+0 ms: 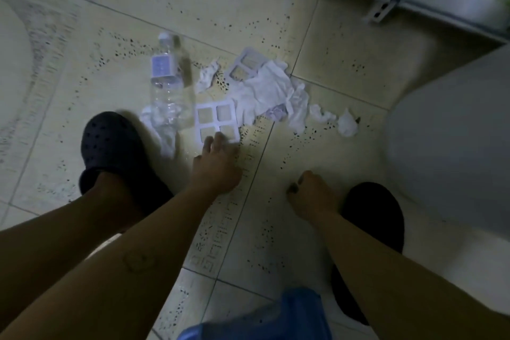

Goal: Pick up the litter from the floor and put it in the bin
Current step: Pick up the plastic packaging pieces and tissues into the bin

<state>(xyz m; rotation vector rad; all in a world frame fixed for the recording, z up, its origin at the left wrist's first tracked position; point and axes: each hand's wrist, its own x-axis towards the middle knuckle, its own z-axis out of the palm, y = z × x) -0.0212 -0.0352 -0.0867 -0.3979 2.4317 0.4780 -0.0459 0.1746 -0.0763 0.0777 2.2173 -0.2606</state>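
On the pale tiled floor (82, 107) lie 1 clear plastic bottle (169, 83), 2 white 4-window card frames (216, 121), and crumpled white tissues (269, 91). Left hand (218, 165), fingers spread, touches the nearer frame; right hand (310, 196) curled, empty.

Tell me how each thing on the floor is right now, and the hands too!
plastic bottle: lying on its side, cap on.
near white grid frame: flat, left hand's fingertips on it.
far white grid frame: flat, partly under tissue.
crumpled tissues: scattered, loose.
left hand: open, reaching.
right hand: curled, holding nothing visible.
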